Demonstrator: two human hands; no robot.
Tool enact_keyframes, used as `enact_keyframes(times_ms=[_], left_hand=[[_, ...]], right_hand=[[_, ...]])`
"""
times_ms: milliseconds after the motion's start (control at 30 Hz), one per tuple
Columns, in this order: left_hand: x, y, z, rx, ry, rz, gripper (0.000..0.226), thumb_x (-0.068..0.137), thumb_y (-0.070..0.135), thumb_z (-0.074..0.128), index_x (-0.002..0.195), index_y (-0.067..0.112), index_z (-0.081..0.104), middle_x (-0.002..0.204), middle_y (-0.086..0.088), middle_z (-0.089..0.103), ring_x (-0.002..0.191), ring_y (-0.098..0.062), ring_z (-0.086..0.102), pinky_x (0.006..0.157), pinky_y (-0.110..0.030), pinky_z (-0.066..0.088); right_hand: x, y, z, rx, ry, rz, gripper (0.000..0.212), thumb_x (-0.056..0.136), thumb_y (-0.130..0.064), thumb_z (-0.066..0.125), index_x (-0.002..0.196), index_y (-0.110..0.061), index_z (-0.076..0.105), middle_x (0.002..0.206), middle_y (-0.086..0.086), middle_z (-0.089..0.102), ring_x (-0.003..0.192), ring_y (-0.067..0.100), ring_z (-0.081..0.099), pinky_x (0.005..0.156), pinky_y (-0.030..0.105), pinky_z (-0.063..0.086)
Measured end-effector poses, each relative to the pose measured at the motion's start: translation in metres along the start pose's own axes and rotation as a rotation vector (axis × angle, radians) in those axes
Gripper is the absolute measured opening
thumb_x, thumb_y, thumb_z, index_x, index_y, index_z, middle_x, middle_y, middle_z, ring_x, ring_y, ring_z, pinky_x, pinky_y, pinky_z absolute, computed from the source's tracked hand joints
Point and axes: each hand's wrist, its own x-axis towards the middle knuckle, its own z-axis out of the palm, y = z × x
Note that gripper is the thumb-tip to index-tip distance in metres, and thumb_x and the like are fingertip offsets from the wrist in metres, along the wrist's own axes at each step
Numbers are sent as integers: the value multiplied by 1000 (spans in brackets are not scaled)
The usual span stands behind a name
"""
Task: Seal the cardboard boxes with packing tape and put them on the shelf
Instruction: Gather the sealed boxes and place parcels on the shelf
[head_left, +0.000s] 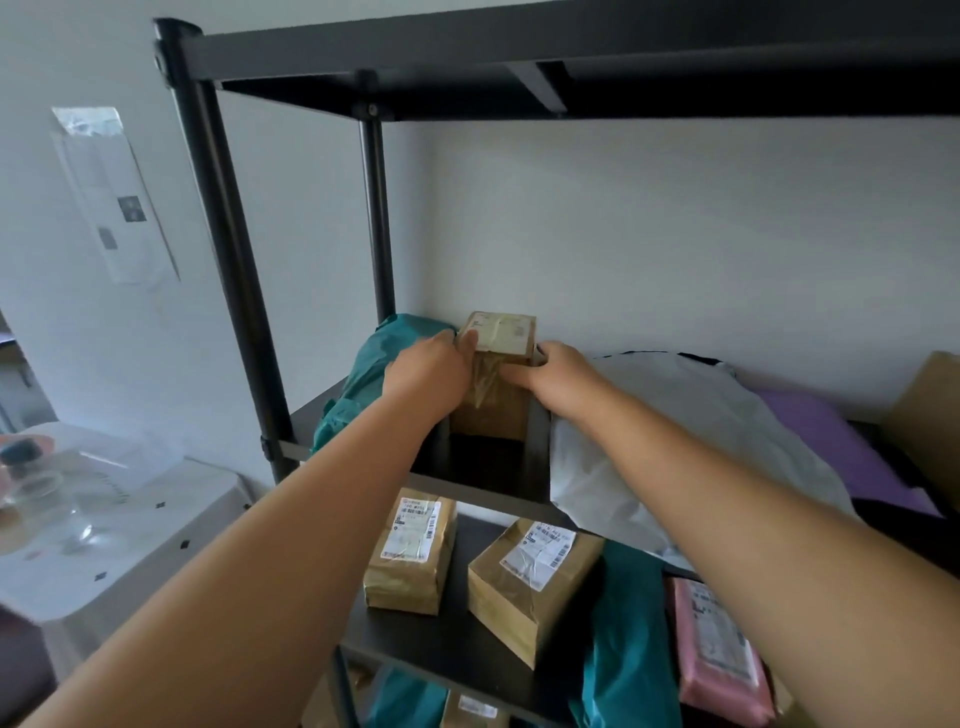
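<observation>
We have both hands on one small cardboard box (498, 379), standing upright on the middle level of the black shelf (488, 493), toward its far side. Our left hand (431, 371) clasps the box's left edge, fingers wrapped round the far corner and thumb lying on the label; our right hand (558, 376) grips the right edge, thumb across the front. Clear tape shows shiny down the box's front face, so we judge this one already sealed and now at the point of being placed. It sits between a teal bag (358, 384) on the left and a white bag (675, 426) on the right, close to both; whether its base fully rests on the board we cannot tell, since the near side is in shadow.

On the level below, two more brown boxes (410, 553) (530, 582) lie side by side, each with a label and glossy tape, so those look finished too. A pink parcel (719, 654) and another teal bag (628, 639) lie to their right.

What is left seems small here: let go of the box and check it stands steady. No tape roll or unsealed box shows in view, so we cannot say whether more boxes wait elsewhere. The tabletop (104, 519) at near left holds only glassware.
</observation>
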Motion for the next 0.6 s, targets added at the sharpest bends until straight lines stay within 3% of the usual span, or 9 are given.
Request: enact_keyframes(times_ms=[67,133,200,333,600], left_hand=[[0,-6,-1,-34,53,16,48,105,45,28,117,10,58,117,-15,62,110,-36,57,94,-47,47],[-6,-10,-5,-74,101,27,43,104,43,29,119,15,59,126,-13,59,117,-36,52,97,-46,44],[-19,-14,-8,-109,166,28,42,105,39,32,135,19,54,140,-12,51,127,-35,45,104,-45,37],[-63,-24,-18,-92,348,13,44,107,34,34,148,20,43,149,-7,45,135,-28,39,113,-41,27],[-172,-43,-28,-31,440,-187,47,106,35,39,150,20,41,150,-4,44,138,-24,36,115,-40,28]], right_hand=[[-9,-4,-1,-57,97,-12,52,95,-22,67,142,-10,49,130,5,58,126,25,54,86,21,38],[-16,-8,2,-174,225,-90,53,94,-25,67,142,-14,47,137,9,54,127,27,53,93,27,39],[-25,-13,8,-275,279,-184,51,94,-26,64,142,-19,48,136,8,51,125,27,52,98,33,41],[-52,-20,21,-266,245,-343,47,96,-24,61,141,-20,50,138,6,51,125,23,50,101,36,44],[-114,-7,47,-160,42,-541,46,98,-22,61,142,-14,50,139,6,53,128,18,50,99,20,37]])
